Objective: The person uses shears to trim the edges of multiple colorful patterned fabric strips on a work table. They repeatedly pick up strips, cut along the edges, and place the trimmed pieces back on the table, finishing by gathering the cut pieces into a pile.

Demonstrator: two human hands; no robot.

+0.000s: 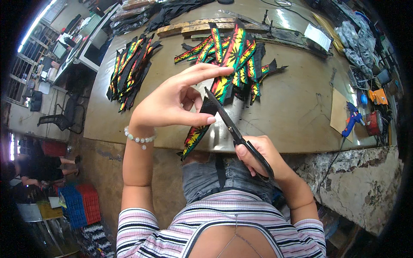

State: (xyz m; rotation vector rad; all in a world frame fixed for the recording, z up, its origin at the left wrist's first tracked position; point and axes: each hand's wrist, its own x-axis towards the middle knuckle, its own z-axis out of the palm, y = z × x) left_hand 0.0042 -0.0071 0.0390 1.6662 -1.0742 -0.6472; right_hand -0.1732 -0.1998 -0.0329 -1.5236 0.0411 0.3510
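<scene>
My left hand (185,96) is closed on a webbing strap (195,136) with a red, yellow and green leaf pattern and a black reverse. Its thumb presses the strap while the index finger reaches out over the pile beyond. My right hand (258,157) grips black-handled scissors (232,129), whose dark blades point up and left across the strap, close to my left thumb. Whether the blades touch the strap, I cannot tell. A loose pile of similar straps (254,71) lies just past my hands. Another bundle of straps (131,71) rests to the left.
Wooden bars (193,29) and a metal rail lie across the back of the table (297,116). Black material (172,13) is stacked at far left. A blue glue gun (353,120) with a cord sits at right, by brown paper (340,112). Someone sits at the lower left.
</scene>
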